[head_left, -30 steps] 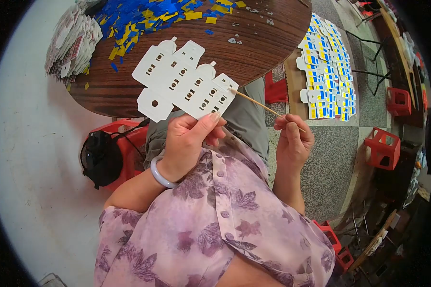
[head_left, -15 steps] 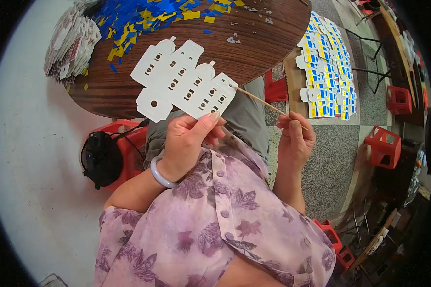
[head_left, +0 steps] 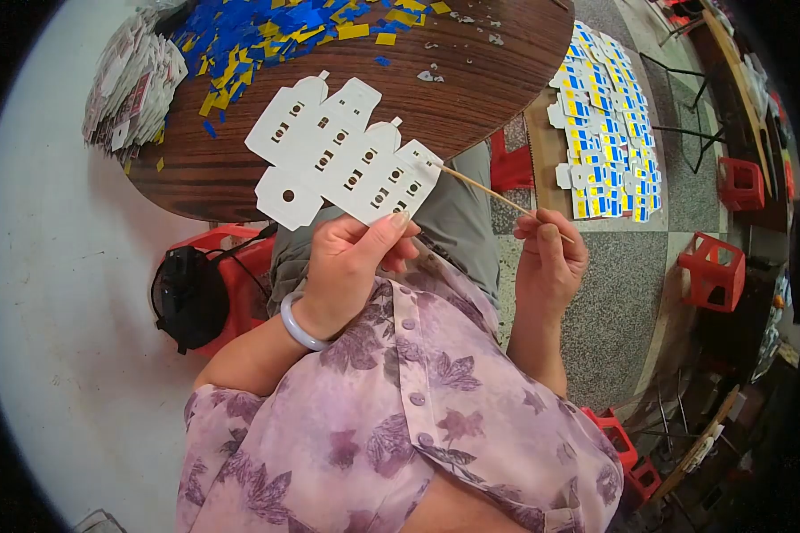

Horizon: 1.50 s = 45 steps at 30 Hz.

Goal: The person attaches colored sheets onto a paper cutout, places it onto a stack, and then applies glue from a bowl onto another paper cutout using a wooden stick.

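Head view: your left hand (head_left: pixel 356 253) is gripping the flat white die-cut card (head_left: pixel 307 155) at its near edge, with the thumb pressing on top and the fingers supporting from beneath. This edge hold is apparently keeping most of the punched openings uncovered and the end flap facing your right side. The card is hanging clear of your lap, its far part overlapping the round wooden table (head_left: pixel 498 93) in view. Your right hand (head_left: pixel 551 258) is pinching a thin wooden stick (head_left: pixel 489 191) near its rear end, between thumb and fingers; the long free length is probably giving you reach without blocking your sight. The tip is sitting at the outer edge of the end flap; you cannot tell whether it is touching.

Blue and yellow pieces (head_left: pixel 271 40) are lying loose on the table beside a stack of printed pieces (head_left: pixel 138 84). Blue-and-yellow cards (head_left: pixel 609 129) are lying in overlapping rows to your right, seemingly spread so each face is showing.

Compared with one second ago, the tip is resting farther outward, off the flap's face. Both grips are remaining unchanged.
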{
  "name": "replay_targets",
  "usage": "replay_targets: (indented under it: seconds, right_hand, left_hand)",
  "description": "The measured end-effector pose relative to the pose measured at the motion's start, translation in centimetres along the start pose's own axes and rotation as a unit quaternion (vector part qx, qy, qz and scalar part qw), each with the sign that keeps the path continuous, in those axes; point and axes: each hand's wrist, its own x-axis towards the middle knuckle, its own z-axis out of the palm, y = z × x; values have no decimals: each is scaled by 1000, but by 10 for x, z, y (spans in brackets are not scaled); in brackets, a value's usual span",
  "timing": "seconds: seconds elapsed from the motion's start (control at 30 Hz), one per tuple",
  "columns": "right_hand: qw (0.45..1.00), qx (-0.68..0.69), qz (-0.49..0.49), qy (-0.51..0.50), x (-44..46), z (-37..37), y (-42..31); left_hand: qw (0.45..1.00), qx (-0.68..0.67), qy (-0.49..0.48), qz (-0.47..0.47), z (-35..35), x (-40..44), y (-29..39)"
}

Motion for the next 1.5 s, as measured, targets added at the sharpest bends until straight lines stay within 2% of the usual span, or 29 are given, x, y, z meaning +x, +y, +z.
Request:
replay_targets:
  seconds: [0.87,1.07,1.5]
  right_hand:
    - [1000,-14,-6,-27,4,14,3]
    - [1000,-25,6,3,4,13,4]
    - [999,-33,-1,-6,4,18,1]
  left_hand:
    - [1000,14,4,-18,0,-1,1]
    - [1000,10,2,-15,-1,0,-1]
    - [1000,18,1,-10,-2,2,-1]
